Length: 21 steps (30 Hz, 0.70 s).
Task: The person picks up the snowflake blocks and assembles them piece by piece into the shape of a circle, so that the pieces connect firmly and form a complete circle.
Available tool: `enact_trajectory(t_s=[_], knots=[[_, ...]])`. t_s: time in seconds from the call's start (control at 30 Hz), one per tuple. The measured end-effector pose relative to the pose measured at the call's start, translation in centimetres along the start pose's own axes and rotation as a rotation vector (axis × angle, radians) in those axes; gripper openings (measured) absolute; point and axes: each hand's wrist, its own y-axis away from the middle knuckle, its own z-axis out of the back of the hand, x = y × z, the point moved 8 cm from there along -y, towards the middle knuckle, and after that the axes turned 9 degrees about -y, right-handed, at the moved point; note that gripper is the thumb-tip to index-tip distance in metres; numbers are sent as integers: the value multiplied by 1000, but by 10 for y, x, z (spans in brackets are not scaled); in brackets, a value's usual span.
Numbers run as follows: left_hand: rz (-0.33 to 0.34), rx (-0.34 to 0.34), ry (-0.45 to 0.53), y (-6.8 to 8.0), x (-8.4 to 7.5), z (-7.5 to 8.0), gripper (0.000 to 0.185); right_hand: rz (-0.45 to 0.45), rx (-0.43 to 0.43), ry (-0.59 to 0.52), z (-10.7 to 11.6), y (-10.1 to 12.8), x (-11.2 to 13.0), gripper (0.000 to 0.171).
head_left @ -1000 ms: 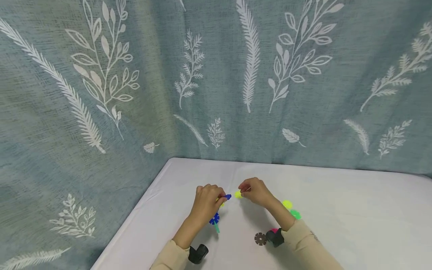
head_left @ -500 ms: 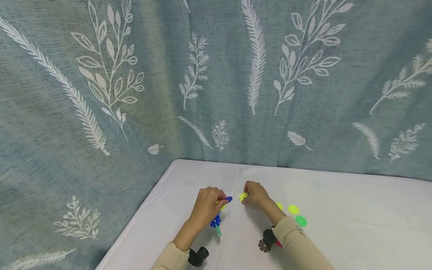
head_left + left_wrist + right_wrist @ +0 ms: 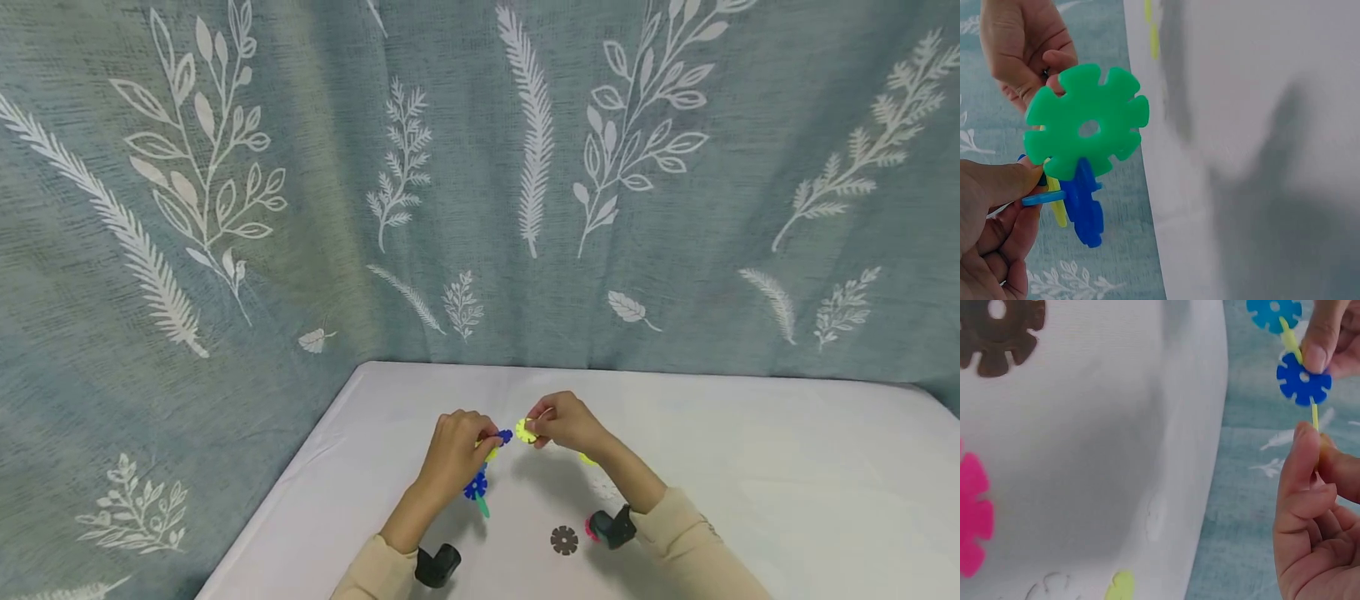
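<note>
My left hand (image 3: 491, 439) grips a chain of slotted plastic discs: a blue disc (image 3: 506, 435) at the top, a yellow one under the fingers, another blue disc (image 3: 476, 486) and a teal piece (image 3: 483, 506) hanging below. In the left wrist view a green disc (image 3: 1088, 122) fronts the blue discs (image 3: 1085, 203), beside my left hand (image 3: 1032, 194). My right hand (image 3: 534, 425) pinches a yellow disc (image 3: 525, 431) that meets the top blue disc. The right wrist view shows that yellow disc (image 3: 1315, 415) edge-on, slotted into the blue disc (image 3: 1304, 378).
A white table (image 3: 750, 467) stands in a corner of leaf-patterned curtain (image 3: 225, 208). A brown disc (image 3: 564, 540) lies near my right forearm, with a pink disc (image 3: 972, 512) beside it. Another yellow disc (image 3: 587, 458) lies under that forearm.
My right hand has risen a little and carried the yellow disc left, up against the top blue disc. The left hand has held its chain nearly still.
</note>
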Motion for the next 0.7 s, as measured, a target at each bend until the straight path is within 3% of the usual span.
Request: enact_trajectory(t_s=[0.3,0.57,0.7], knots=[[-35,-20,28,-3,-14,-2,9,19,-10,21,7,12,5,12],[-146,-143,-20,5,-26,-1,11,89,8,53,2,16,17,8],[-137,-139,-25,7,-27,-1,11,108,38,33,1,17,16,9]])
